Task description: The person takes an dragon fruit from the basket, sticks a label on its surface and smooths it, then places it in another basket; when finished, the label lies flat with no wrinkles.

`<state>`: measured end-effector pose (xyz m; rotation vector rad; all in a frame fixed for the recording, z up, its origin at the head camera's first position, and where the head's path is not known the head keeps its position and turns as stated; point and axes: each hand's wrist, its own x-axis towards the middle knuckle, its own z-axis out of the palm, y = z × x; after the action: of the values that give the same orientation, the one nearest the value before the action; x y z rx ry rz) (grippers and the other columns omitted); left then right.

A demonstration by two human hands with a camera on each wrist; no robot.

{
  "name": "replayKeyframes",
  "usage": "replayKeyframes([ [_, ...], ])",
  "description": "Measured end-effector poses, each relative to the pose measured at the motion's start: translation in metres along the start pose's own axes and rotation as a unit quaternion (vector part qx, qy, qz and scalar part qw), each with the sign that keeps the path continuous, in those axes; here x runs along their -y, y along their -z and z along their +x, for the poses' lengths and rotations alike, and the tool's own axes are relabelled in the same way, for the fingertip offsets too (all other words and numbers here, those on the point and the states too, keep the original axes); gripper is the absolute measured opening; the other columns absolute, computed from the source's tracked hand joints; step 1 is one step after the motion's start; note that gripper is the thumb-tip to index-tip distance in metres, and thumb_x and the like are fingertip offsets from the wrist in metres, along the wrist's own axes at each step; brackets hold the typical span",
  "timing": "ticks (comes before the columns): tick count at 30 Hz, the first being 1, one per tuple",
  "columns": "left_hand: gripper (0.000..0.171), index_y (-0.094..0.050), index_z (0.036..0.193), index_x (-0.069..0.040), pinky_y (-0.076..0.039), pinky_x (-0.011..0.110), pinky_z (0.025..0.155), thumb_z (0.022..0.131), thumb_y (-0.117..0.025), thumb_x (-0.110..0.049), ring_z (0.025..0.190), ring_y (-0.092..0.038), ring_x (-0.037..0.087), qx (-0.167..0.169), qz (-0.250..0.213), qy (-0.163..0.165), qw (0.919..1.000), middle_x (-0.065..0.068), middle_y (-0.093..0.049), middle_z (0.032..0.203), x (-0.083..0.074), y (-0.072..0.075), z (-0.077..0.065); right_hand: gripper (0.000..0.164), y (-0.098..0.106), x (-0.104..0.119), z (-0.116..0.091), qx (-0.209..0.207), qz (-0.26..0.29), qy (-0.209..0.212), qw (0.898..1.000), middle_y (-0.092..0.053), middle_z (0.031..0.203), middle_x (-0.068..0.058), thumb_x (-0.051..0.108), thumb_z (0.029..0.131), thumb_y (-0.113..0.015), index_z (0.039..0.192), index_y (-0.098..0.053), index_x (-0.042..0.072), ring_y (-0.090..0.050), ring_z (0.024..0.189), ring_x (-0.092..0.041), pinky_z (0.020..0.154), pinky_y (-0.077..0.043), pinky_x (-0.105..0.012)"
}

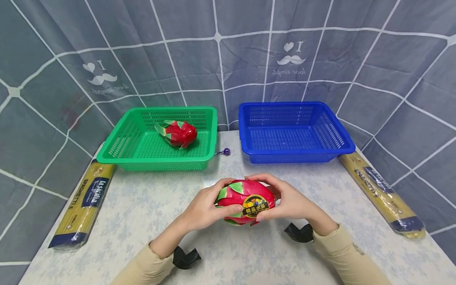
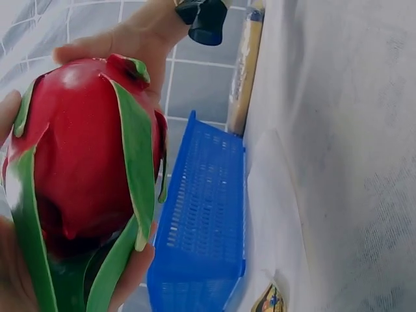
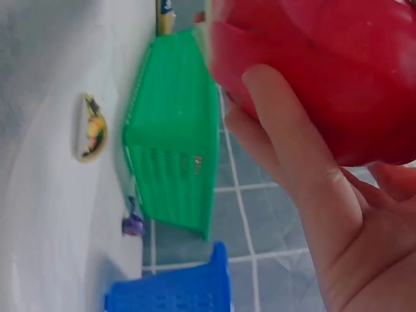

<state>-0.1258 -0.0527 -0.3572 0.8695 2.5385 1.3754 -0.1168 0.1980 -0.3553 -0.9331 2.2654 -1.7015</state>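
Note:
A red dragon fruit [image 1: 242, 198] with green-tipped scales is held between both hands in the head view. A round black label with fruit pictures [image 1: 255, 206] sits on its near side. My left hand [image 1: 208, 206] grips the leafy end, thumb across the front. Around the other end curls my right hand [image 1: 290, 198], its thumb beside the label. In the left wrist view the dragon fruit [image 2: 84, 156] shows its long green leaves. The right wrist view has the right hand's fingers [image 3: 286, 123] against the smooth red skin.
Behind on the left, a green basket [image 1: 156, 161] holds another dragon fruit [image 1: 179, 133]. A blue basket [image 1: 295, 152] stands at the right, a purple-wrapped lollipop [image 1: 226, 151] between them. Spaghetti packs [image 1: 85, 202] [image 1: 384, 194] flank the table. A second label [image 3: 94, 133] lies on the tabletop.

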Motion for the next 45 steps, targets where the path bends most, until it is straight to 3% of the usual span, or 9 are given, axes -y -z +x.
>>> replayKeyframes([
  [6, 0.065, -0.042, 0.139, -0.025, -0.049, 0.033, 0.081, 0.083, -0.068, -0.044, 0.1, -0.057, 0.009, 0.015, -0.008, 0.007, 0.9998, -0.005, -0.06, 0.118, -0.001, 0.004, 0.014, 0.069, 0.014, -0.002, -0.002, -0.046, 0.01, -0.018, 0.999, -0.057, 0.117, -0.013, 0.005, 0.071, -0.081, 0.133, -0.05, 0.006, -0.065, 0.086, -0.023, 0.067, -0.056, -0.036],
  [10, 0.066, -0.039, 0.143, -0.017, -0.046, 0.04, 0.091, 0.086, -0.065, -0.041, 0.111, -0.056, 0.015, -0.022, 0.029, -0.041, 0.9985, 0.0, -0.052, 0.133, -0.002, 0.018, 0.028, 0.063, 0.035, -0.009, -0.004, -0.095, 0.082, -0.008, 0.992, -0.056, 0.12, -0.007, -0.004, 0.077, -0.073, 0.134, -0.051, 0.008, -0.062, 0.095, -0.019, 0.074, -0.055, -0.034],
  [14, 0.063, -0.04, 0.142, -0.015, -0.048, 0.041, 0.089, 0.088, -0.065, -0.035, 0.11, -0.058, 0.02, -0.116, 0.03, -0.058, 0.9911, 0.004, -0.049, 0.136, 0.002, 0.03, 0.043, 0.055, 0.066, -0.014, -0.003, -0.192, 0.139, 0.007, 0.971, -0.058, 0.116, -0.001, -0.01, 0.082, -0.064, 0.129, -0.057, 0.017, -0.059, 0.097, -0.014, 0.076, -0.053, -0.027],
  [17, 0.061, -0.04, 0.14, -0.014, -0.051, 0.038, 0.085, 0.088, -0.067, -0.03, 0.108, -0.058, 0.019, -0.164, -0.002, -0.059, 0.9847, 0.005, -0.048, 0.136, 0.008, 0.027, 0.054, 0.05, 0.092, -0.016, 0.0, -0.261, 0.17, 0.002, 0.95, -0.055, 0.115, -0.002, -0.01, 0.085, -0.061, 0.126, -0.058, 0.017, -0.057, 0.097, -0.013, 0.073, -0.054, -0.026],
  [21, 0.052, -0.046, 0.133, -0.008, -0.052, 0.037, 0.079, 0.088, -0.068, -0.019, 0.102, -0.061, 0.024, -0.177, -0.054, -0.077, 0.9796, 0.009, -0.054, 0.128, 0.018, 0.013, 0.069, 0.051, 0.123, -0.025, 0.009, -0.317, 0.208, -0.029, 0.925, -0.048, 0.116, -0.005, -0.007, 0.085, -0.063, 0.13, -0.052, 0.012, -0.055, 0.099, -0.015, 0.07, -0.055, -0.029],
  [25, 0.045, -0.051, 0.128, -0.004, -0.052, 0.036, 0.077, 0.088, -0.067, -0.015, 0.096, -0.062, 0.027, -0.162, -0.101, -0.056, 0.98, 0.013, -0.06, 0.118, 0.025, -0.004, 0.084, 0.06, 0.148, -0.038, 0.017, -0.35, 0.185, -0.099, 0.913, -0.046, 0.117, -0.001, 0.004, 0.084, -0.069, 0.137, -0.043, 0.011, -0.051, 0.103, -0.015, 0.068, -0.055, -0.026],
  [31, 0.037, -0.053, 0.127, -0.005, -0.052, 0.031, 0.066, 0.093, -0.06, -0.018, 0.086, -0.062, 0.034, -0.137, -0.151, 0.001, 0.979, 0.017, -0.06, 0.114, 0.032, -0.022, 0.106, 0.079, 0.176, -0.054, 0.023, -0.355, 0.093, -0.19, 0.911, -0.042, 0.121, 0.002, 0.021, 0.082, -0.074, 0.145, -0.029, 0.008, -0.046, 0.106, -0.015, 0.068, -0.054, -0.022],
  [37, 0.03, -0.059, 0.122, -0.008, -0.044, 0.026, 0.053, 0.096, -0.056, -0.022, 0.074, -0.063, 0.032, -0.167, -0.106, 0.044, 0.9794, 0.01, -0.059, 0.101, 0.037, -0.028, 0.123, 0.087, 0.191, -0.067, 0.028, -0.326, 0.029, -0.245, 0.912, -0.035, 0.131, -0.007, 0.033, 0.083, -0.071, 0.148, -0.02, 0.004, -0.045, 0.107, -0.015, 0.071, -0.054, -0.023],
  [45, 0.027, -0.065, 0.114, -0.005, -0.04, 0.023, 0.05, 0.094, -0.06, -0.022, 0.072, -0.062, 0.036, -0.197, -0.118, 0.034, 0.9728, 0.008, -0.065, 0.104, 0.054, -0.035, 0.132, 0.09, 0.205, -0.075, 0.034, -0.269, 0.026, -0.307, 0.913, -0.02, 0.146, -0.019, 0.034, 0.088, -0.066, 0.149, -0.008, 0.003, -0.041, 0.115, -0.022, 0.086, -0.05, -0.03],
])
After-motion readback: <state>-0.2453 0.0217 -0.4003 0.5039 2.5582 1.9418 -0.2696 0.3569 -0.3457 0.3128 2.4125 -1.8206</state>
